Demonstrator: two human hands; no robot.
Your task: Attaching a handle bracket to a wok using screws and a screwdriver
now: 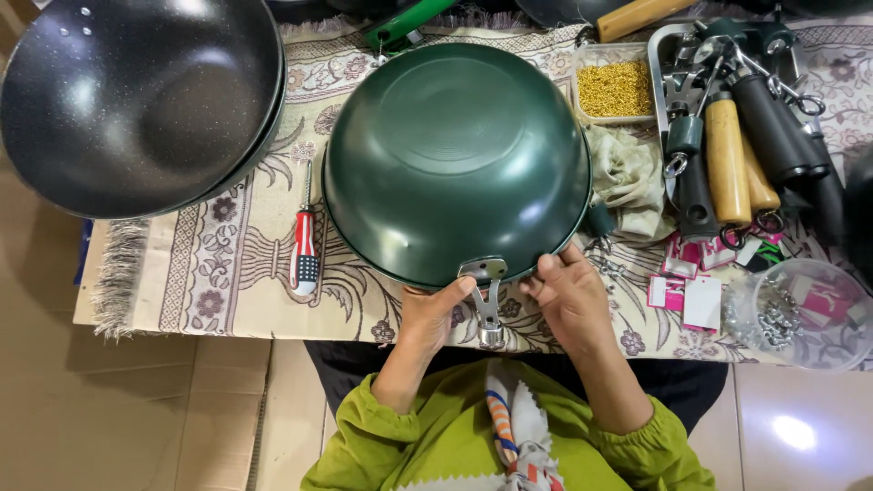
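In the head view, a green wok [455,159] is lying upside down on a patterned cloth [227,264], its rim nearest the person. A metal handle bracket [486,295] is sticking out from that near rim toward the person. The left hand [432,318] is reaching up from below, its thumb pressing on the bracket's plate where it meets the rim and its other fingers curling under the edge. The right hand [568,295] is gripping the rim just right of the bracket, fingers bent closed over the edge. The two hands are sitting on either side of the bracket, close together.

A red and white striped screwdriver [305,245] is lying on the cloth left of the wok, apart from both hands. A stack of dark speckled woks [136,100] is resting at the upper left. To the right, a metal tray [662,91] is holding wooden and black handles [727,159], beside a small box of golden rivets [617,88]. A clear plastic container [805,314] of small metal parts is standing at the lower right.
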